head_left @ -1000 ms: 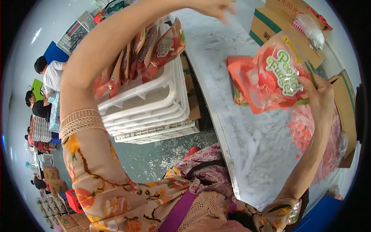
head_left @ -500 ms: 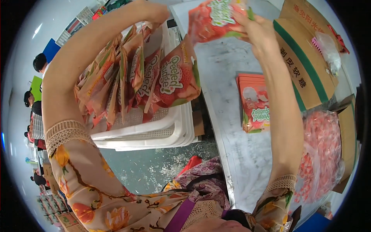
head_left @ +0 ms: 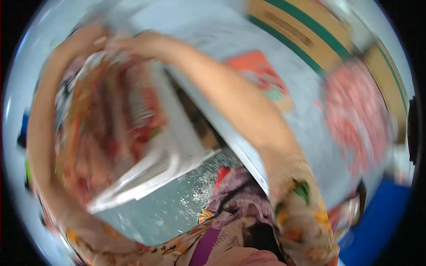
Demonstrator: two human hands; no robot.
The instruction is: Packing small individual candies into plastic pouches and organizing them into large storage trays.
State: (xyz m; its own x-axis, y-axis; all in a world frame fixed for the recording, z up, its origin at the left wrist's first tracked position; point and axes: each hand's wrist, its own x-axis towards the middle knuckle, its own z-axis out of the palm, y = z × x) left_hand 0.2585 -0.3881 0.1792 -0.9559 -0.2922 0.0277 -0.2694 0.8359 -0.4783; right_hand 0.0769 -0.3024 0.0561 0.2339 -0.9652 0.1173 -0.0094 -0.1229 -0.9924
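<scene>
Motion smears the whole view. My left hand (head_left: pixel 93 36) and my right hand (head_left: pixel 140 45) are close together at the upper left, above the far end of a row of red candy pouches (head_left: pixel 111 119). The pouches stand packed side by side in a white plastic crate (head_left: pixel 177 150). The fingers of both hands are too blurred to show whether they are open or closed, and whether a pouch is in them. A stack of flat red pouches (head_left: pixel 255 66) lies on the table beyond my right forearm.
The pale metal table (head_left: pixel 306 133) fills the right side. A clear bag of pink wrapped candies (head_left: pixel 357 111) lies on it, beside a brown carton with green stripes (head_left: pixel 293 29). A blue object (head_left: pixel 377 217) is at the lower right. Below the crate is the green floor (head_left: pixel 164 195).
My right hand has swung left from over the table to the crate, and the pouch it held is no longer distinguishable. My view has turned, and my left hand appears farther left.
</scene>
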